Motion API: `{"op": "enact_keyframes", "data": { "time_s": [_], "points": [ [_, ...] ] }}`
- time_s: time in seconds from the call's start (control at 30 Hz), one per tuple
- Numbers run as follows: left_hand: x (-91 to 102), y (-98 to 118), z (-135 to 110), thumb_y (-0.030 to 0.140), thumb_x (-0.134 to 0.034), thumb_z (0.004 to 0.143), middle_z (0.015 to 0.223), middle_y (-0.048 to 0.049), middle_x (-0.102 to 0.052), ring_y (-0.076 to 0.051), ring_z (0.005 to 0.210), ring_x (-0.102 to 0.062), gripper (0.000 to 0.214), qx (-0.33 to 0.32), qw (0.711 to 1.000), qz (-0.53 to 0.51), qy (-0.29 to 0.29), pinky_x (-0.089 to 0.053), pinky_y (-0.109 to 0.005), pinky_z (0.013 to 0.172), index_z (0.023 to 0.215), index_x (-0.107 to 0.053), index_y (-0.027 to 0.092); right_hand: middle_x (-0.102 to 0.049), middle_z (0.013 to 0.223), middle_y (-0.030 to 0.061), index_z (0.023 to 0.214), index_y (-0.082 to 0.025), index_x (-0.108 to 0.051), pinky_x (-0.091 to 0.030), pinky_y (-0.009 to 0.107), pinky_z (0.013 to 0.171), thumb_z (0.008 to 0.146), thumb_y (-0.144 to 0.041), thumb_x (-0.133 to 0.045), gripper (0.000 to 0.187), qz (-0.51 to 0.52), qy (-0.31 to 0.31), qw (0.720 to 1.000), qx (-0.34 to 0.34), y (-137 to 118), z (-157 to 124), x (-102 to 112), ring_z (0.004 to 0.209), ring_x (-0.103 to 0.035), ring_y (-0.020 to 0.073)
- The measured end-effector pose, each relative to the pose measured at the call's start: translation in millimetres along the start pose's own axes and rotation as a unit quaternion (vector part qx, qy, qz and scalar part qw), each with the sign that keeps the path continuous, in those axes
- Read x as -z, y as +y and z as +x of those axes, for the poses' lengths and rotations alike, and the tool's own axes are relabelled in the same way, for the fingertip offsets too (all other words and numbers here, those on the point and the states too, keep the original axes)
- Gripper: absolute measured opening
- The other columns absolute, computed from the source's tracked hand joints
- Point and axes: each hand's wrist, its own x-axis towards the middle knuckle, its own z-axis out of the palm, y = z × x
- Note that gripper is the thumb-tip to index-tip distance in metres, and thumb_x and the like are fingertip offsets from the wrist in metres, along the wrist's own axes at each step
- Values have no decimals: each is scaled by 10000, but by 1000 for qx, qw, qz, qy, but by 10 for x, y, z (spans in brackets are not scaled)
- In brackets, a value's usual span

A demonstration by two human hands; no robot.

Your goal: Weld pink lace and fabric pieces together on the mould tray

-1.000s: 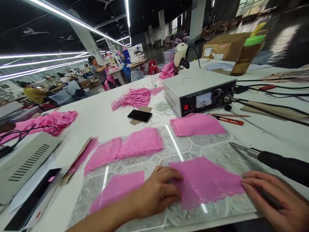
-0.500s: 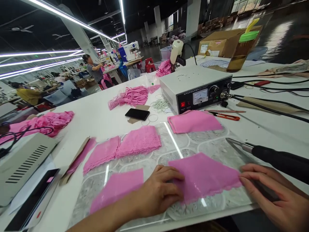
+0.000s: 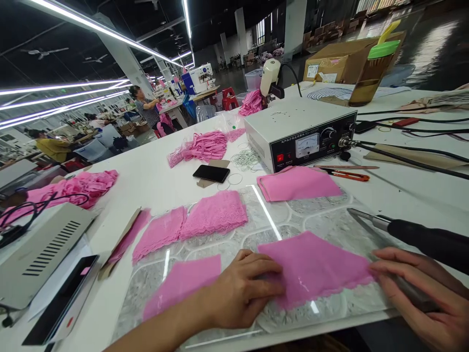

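Observation:
A pink lace fabric piece (image 3: 315,266) lies on a glass-topped patterned mat (image 3: 330,225) at the table's near edge. My left hand (image 3: 242,291) rests on its left end, fingers curled down onto the cloth. My right hand (image 3: 421,293) presses the right end, with a grey metal strip (image 3: 412,293) under its fingers. A black-handled tool with a metal tip (image 3: 421,239) lies just behind my right hand. Another pink piece (image 3: 183,286) sits left of my left hand.
Stacks of pink lace (image 3: 194,222) and folded pink cloth (image 3: 298,183) lie further back. A white meter box (image 3: 300,134), phone (image 3: 211,173), orange snips (image 3: 346,175), cables, a cardboard box (image 3: 340,61) and a bottle (image 3: 372,73) stand behind. A grey machine (image 3: 40,249) sits left. Other workers are far off.
The view shifted slightly. Both hands stayed on the pink piece, with my left fingers sliding a little to the right across it.

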Motion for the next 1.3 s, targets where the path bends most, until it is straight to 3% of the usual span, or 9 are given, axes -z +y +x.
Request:
{"op": "enact_keyframes", "data": {
  "time_s": [0.13,0.23,0.37,0.47,0.63,0.8,0.97,1.1,1.3],
  "points": [
    [91,13,-5,124,-470,914,1262,-85,-618,-212,1181,-549,270,-32,997,55,-42,-382,-371,1006,1125,-628,185,-633,1077,43,955,-291,-664,-554,313,650,904,-269,-505,169,-22,-23,996,79,-68,16,32,869,-662,200],
    [148,-6,-4,136,-457,941,1281,-99,-611,-210,1193,-550,257,-48,994,74,-70,-371,-375,1040,1144,-605,189,-641,1062,41,932,-270,-655,-570,274,707,901,-209,-494,175,-36,6,996,86,-130,43,48,874,-673,180],
    [97,-135,95,202,-398,1002,1257,-107,-632,-207,1208,-549,263,-95,992,83,-30,-368,-361,1049,1184,-587,183,-640,1071,44,955,-258,-672,-575,226,766,880,-123,-506,226,-21,36,996,76,-173,60,62,915,-677,167],
    [34,-217,275,239,-366,1019,1313,-90,-608,-203,1273,-508,328,-151,982,109,-14,-340,-355,1091,1291,-541,182,-634,1093,59,1034,-255,-686,-577,219,785,878,-82,-489,305,-14,20,995,99,-197,67,89,957,-670,168],
    [61,-183,528,317,-469,993,1475,-30,-459,-219,1377,-404,412,-150,964,160,-149,-260,-389,1169,1397,-464,237,-642,1125,70,1106,-271,-690,-573,260,847,869,-33,-449,414,-27,-24,987,158,-210,73,131,1018,-654,180],
    [106,-146,548,375,-498,981,1529,-30,-369,-250,1417,-332,399,-136,956,170,-196,-235,-452,1171,1377,-479,334,-635,1115,84,1144,-232,-660,-568,230,844,869,-18,-479,393,1,-11,990,143,-182,61,126,1031,-647,171],
    [107,-145,529,393,-520,969,1495,-36,-429,-226,1408,-353,484,-125,963,152,-182,-154,-428,1201,1429,-426,273,-629,1170,75,1197,-262,-656,-563,248,865,854,24,-407,511,-24,-48,982,181,-194,104,131,1058,-630,165],
    [94,-171,517,388,-522,969,1501,-42,-419,-228,1396,-374,450,-134,964,155,-168,-154,-445,1199,1400,-464,272,-627,1220,73,1152,-266,-681,-564,272,875,848,17,-404,499,-31,-66,975,210,-204,131,141,1067,-628,169],
    [61,-271,661,295,-422,1009,1418,-74,-524,-204,1357,-435,364,-188,966,143,-107,-152,-451,1203,1353,-499,203,-671,1160,32,1158,-269,-659,-501,204,963,880,-68,-490,382,-31,21,994,98,-57,-37,145,1060,-654,140]
  ]
}}
